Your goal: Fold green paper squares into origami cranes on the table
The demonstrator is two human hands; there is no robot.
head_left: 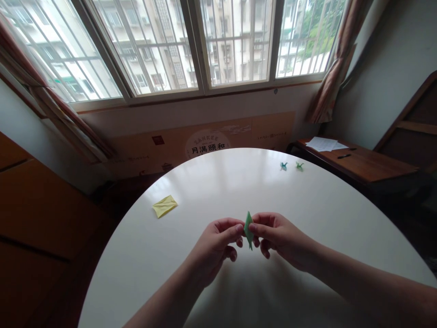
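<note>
Between my two hands, above the near part of the white round table (221, 191), is a small piece of folded green paper (249, 231). It is a narrow diamond shape, held upright with points at top and bottom. My left hand (218, 241) pinches its left edge between thumb and index finger. My right hand (278, 234) grips the right side, its thumb pressed on the face of the paper; the other fingers are curled loosely. Both hands are closed on the same paper.
A folded yellow paper (165, 207) lies on the left of the table. Toward the back right stand a blue-green paper crane (283, 166) and a green paper crane (299, 166). Beyond the table's edge, a wooden side table (375, 161) bears white sheets (326, 144) and a black pen (344, 156).
</note>
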